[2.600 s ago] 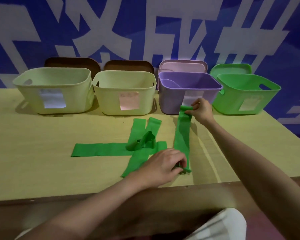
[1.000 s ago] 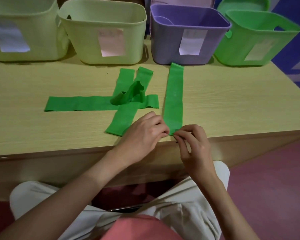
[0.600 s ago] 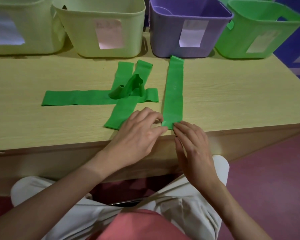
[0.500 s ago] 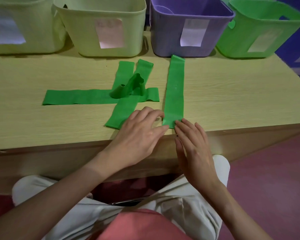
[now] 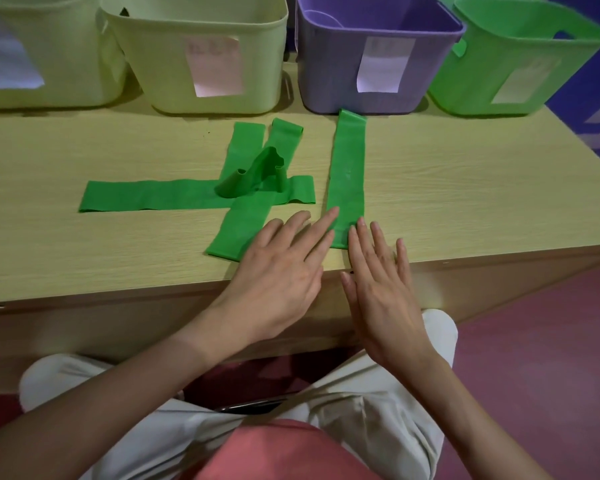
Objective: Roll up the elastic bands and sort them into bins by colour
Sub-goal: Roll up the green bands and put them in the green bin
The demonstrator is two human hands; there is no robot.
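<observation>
Head view: the straightened green band [image 5: 347, 174] is laid lengthwise on the table [image 5: 465, 188], its near end pressed flat by the outstretched fingers of the left hand [image 5: 284, 268] and right hand [image 5: 381, 282], nothing gripped, seemingly so rolling toward the green bin [image 5: 513, 60] can start.

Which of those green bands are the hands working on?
The straight green band lying alone on the right, running from the purple bin towards the table edge. Both hands' fingertips rest on its near end; the other bands lie crossed in a pile.
</observation>
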